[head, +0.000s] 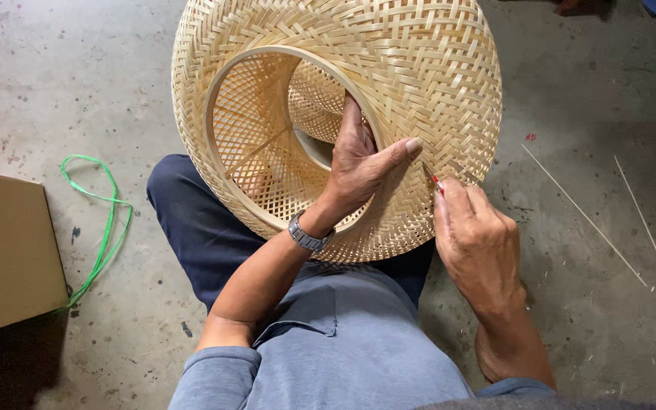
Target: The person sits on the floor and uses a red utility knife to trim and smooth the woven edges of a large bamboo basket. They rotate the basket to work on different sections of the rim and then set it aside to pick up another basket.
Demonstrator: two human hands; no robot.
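A large round basket-like shade of woven pale bamboo (419, 68) rests on my lap, its open rim (222, 83) turned toward me. My left hand (358, 163) grips that rim, fingers inside the opening and thumb pressed on the outer weave; a metal watch sits on the wrist. My right hand (476, 239) is closed around a small tool with a red tip (437, 182), whose point touches the weave near the lower right edge, just beside my left thumb.
A brown cardboard box (5, 250) lies on the concrete floor at the left, with a loop of green strap (104, 228) beside it. Thin bamboo slivers (582, 216) lie on the floor at the right.
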